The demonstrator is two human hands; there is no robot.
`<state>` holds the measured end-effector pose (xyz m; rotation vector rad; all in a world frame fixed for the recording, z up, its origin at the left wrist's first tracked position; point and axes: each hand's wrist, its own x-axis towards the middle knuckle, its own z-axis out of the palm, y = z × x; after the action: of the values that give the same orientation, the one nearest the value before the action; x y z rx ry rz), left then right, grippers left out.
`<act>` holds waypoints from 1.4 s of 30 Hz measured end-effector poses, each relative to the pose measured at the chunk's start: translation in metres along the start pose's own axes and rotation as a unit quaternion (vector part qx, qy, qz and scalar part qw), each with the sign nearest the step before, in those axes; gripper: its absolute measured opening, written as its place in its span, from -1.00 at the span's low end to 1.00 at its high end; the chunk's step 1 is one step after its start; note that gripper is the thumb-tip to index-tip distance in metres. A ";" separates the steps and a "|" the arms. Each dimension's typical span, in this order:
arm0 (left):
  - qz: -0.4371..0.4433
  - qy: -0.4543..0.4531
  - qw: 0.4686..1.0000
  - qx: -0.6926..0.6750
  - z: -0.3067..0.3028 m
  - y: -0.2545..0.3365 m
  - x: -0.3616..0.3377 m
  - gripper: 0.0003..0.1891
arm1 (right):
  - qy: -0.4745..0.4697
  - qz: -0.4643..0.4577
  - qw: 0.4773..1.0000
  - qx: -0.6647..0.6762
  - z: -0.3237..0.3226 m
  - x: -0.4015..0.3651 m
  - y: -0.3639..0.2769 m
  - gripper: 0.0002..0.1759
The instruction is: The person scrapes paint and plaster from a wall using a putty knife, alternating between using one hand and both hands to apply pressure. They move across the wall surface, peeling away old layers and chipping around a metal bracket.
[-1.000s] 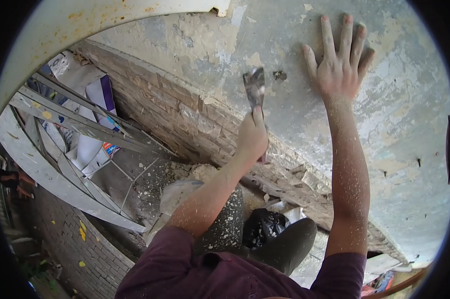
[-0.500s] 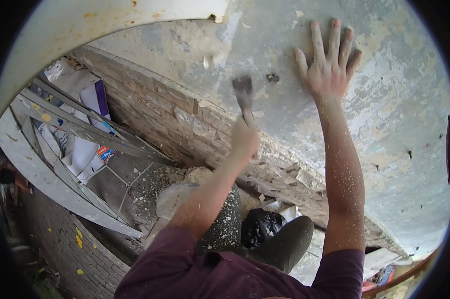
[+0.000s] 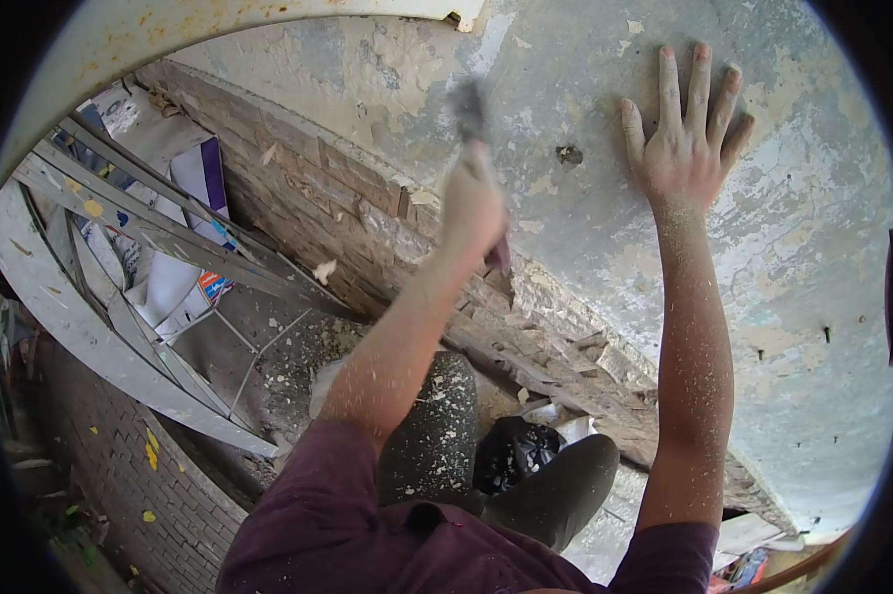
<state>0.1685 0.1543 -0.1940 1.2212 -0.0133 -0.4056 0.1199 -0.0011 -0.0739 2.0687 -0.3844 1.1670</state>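
Observation:
My left hand (image 3: 473,203) is wrapped around the handle of a scraper (image 3: 469,114), its wide blade pointing up toward the wall. The blade is smeared by motion, so whether it touches the surface cannot be told. Below the fist, the purplish butt of the handle sticks out. My right hand (image 3: 682,148) lies flat on the wall (image 3: 585,218) with its fingers spread, dusted pale. The wall is grey with patches of cream paint flaking off, and a small dark hole (image 3: 569,154) sits between the two hands.
A ledge of rough brown stone (image 3: 298,158) runs along the wall's base. To the left are a grey metal frame (image 3: 130,346) and cardboard pieces. A rusty white edge (image 3: 268,20) overhangs the top. A black plastic bag (image 3: 514,450) lies between my legs; chips litter the ground.
My left hand has moved upward with the scraper, whose blade now reaches higher on the wall. Paint flakes are falling at the left. The view has shifted slightly; my right hand stays flat.

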 end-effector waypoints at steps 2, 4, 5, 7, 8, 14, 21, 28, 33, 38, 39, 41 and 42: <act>0.043 0.064 0.997 -0.025 -0.018 0.018 0.030 -0.49 | 0.009 -0.004 1.000 0.029 0.005 0.003 0.002 -0.31; 0.095 0.063 0.988 0.100 -0.042 0.010 0.060 -0.47 | 0.008 -0.001 1.000 0.025 0.002 0.005 0.001 -0.31; 0.094 0.066 0.988 0.104 -0.045 0.003 0.061 -0.47 | 0.002 0.001 1.000 0.020 0.001 0.003 0.000 -0.31; 0.143 0.130 0.953 0.235 -0.046 -0.016 0.057 -0.45 | -0.010 0.003 1.000 0.011 0.000 -0.002 -0.002 -0.30; 0.153 0.133 0.936 0.286 -0.031 -0.025 0.019 -0.38 | -0.012 0.005 1.000 -0.002 -0.001 0.003 -0.002 -0.30; 0.204 0.106 0.955 0.186 -0.029 0.039 0.059 -0.31 | 0.009 -0.003 0.999 0.041 0.003 0.002 0.001 -0.30; 0.270 0.174 0.858 0.400 -0.030 0.001 0.023 -0.36 | -0.009 0.005 0.999 0.039 -0.001 0.002 -0.001 -0.30; 0.153 0.118 0.909 0.370 -0.047 0.014 0.037 -0.40 | 0.072 -0.026 0.990 0.121 0.013 0.003 0.007 -0.29; 0.279 0.179 0.890 0.313 -0.066 0.002 0.073 -0.32 | -0.062 0.007 0.996 -0.059 -0.006 0.004 -0.006 -0.33; 0.094 0.090 0.956 0.261 -0.073 0.022 0.038 -0.38 | 0.109 -0.036 0.982 0.152 0.016 0.003 0.003 -0.33; 0.135 0.087 0.959 0.235 -0.067 -0.008 0.024 -0.44 | 0.113 -0.034 0.982 0.146 0.017 0.003 0.003 -0.33; 0.136 0.061 0.976 0.156 -0.048 -0.043 -0.016 -0.49 | 0.112 -0.032 0.983 0.142 0.017 0.002 0.005 -0.33; 0.097 0.040 0.989 0.103 -0.038 -0.042 -0.035 -0.48 | 0.114 -0.033 0.983 0.142 0.017 0.002 0.005 -0.33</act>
<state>0.1328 0.1882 -0.2385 1.4257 -0.1068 -0.1869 0.1290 -0.0166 -0.0757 2.1358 -0.0398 1.4683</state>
